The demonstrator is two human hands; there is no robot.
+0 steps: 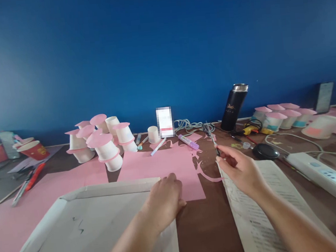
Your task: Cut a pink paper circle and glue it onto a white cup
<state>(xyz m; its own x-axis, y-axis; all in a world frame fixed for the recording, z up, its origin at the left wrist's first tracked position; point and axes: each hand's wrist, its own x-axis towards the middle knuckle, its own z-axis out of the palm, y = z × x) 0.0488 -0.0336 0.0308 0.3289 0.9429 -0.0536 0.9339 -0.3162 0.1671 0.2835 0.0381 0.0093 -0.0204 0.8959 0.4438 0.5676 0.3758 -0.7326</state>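
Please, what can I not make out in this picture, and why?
In the head view:
Left hand: some fingertips hidden behind knuckles.
Thin tool: part covered by the right hand.
Printed paper: lettering blurred, too small.
Bright screen: pixelated.
Power strip: cut off by right edge.

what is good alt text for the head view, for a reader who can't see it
A person's right hand pinches a slim tool over a brown table, while the left hand is at the edge of a white cardboard tray. Beyond are pink paper and stacked paper cups with pink discs, before a blue wall.
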